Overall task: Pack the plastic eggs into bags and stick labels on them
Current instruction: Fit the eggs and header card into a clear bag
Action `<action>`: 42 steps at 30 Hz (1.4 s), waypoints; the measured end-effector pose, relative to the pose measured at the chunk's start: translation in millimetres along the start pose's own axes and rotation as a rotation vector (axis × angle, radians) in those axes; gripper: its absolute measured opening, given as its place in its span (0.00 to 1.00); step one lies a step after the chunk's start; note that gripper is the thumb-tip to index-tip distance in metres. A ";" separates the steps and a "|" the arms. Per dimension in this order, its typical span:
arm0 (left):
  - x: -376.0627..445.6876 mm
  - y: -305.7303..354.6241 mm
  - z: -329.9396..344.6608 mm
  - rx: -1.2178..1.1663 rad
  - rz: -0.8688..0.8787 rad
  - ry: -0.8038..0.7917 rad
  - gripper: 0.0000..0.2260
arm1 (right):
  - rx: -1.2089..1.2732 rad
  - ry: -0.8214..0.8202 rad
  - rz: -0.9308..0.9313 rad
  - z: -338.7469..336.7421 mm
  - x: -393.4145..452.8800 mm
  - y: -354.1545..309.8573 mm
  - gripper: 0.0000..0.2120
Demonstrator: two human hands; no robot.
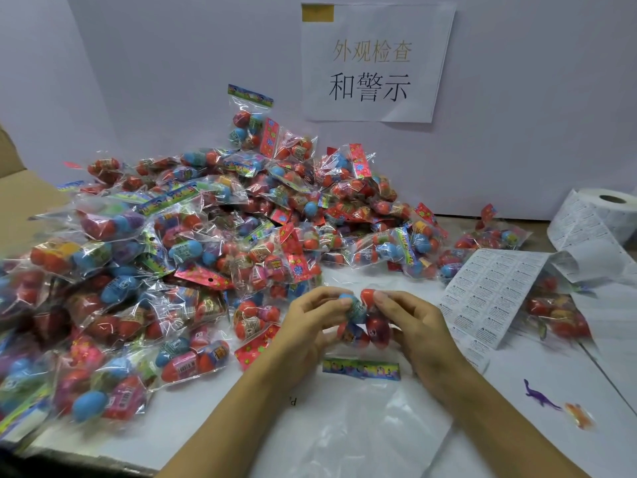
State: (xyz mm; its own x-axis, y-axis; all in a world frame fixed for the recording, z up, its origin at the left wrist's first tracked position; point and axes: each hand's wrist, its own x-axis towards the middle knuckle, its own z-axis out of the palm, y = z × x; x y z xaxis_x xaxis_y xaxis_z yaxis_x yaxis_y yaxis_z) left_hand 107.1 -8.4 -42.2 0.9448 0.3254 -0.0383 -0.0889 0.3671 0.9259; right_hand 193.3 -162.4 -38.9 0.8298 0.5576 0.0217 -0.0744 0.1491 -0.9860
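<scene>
Eggs [362,319] bunched tight between my left hand [310,326] and right hand [413,326], fingers curled round them, so I'd keep them together sliding into the bag [362,419].

Red and blue plastic eggs [362,319], a flower-patterned red bag header [256,350], a purple toy dinosaur [539,396].
</scene>
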 end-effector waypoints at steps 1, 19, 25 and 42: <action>-0.3 0.4 0.1 0.013 0.011 -0.001 0.09 | -0.010 0.002 -0.013 0.4 -0.9 -1.2 0.19; -4.1 4.2 6.4 0.072 -0.001 0.101 0.12 | -0.021 0.066 0.004 4.3 -5.4 -7.3 0.15; -0.5 2.7 4.8 0.093 -0.009 0.143 0.14 | -0.085 0.145 0.049 0.7 -4.8 -8.3 0.10; 0.3 -7.6 -4.3 0.156 0.078 0.013 0.08 | -0.101 -0.021 -0.029 -1.0 -1.3 -0.6 0.15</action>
State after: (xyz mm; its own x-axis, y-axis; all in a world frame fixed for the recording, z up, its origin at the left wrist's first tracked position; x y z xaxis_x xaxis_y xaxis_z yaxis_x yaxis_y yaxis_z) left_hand 106.8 -7.3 -50.8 0.9327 0.3592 0.0320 -0.1107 0.2008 0.9734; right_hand 192.8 -164.1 -38.6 0.8187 0.5718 0.0530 0.0067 0.0828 -0.9965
